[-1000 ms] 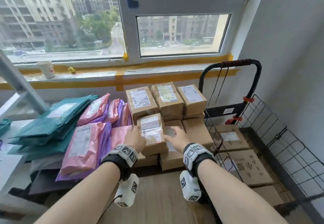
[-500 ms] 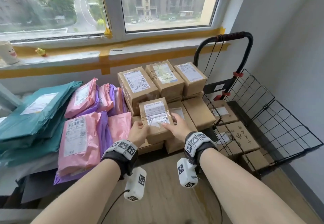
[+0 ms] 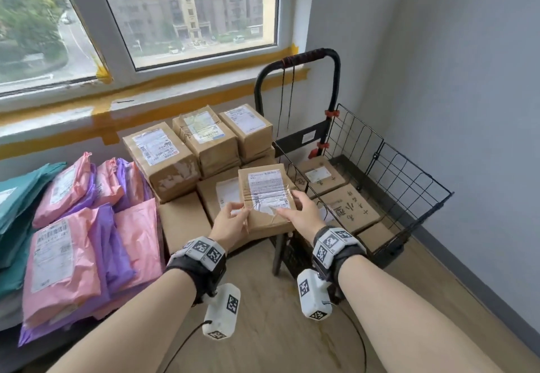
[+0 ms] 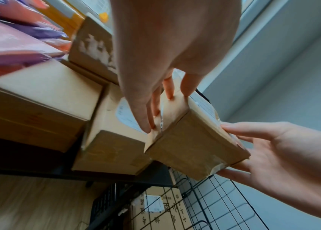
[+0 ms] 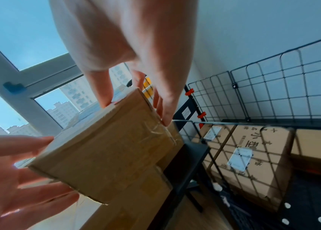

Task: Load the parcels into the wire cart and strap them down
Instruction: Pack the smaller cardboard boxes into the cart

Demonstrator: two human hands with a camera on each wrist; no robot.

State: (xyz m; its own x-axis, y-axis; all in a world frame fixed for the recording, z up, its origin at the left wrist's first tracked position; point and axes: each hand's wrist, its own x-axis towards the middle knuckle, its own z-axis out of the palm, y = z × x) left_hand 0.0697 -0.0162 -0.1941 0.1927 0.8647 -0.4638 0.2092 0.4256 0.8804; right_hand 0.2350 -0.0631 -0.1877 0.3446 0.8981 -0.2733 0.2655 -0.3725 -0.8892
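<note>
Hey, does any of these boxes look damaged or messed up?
Yes. The big box at the stack's left has its front face scuffed, with pale torn patches. The held box has wrinkled, peeling tape at its near corner. Nothing has spilled.

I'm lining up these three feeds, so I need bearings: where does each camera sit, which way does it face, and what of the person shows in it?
Head: on the head, facing forward and down at the held box, wire cart and stacked parcels; both forearms show.
Left wrist: under the left hand, looking along its fingers at the box; the right hand shows opposite.
Right wrist: under the right hand, facing the box, window and cart; the left hand's fingers show.
Shared: all three show the held box and the cart.
</note>
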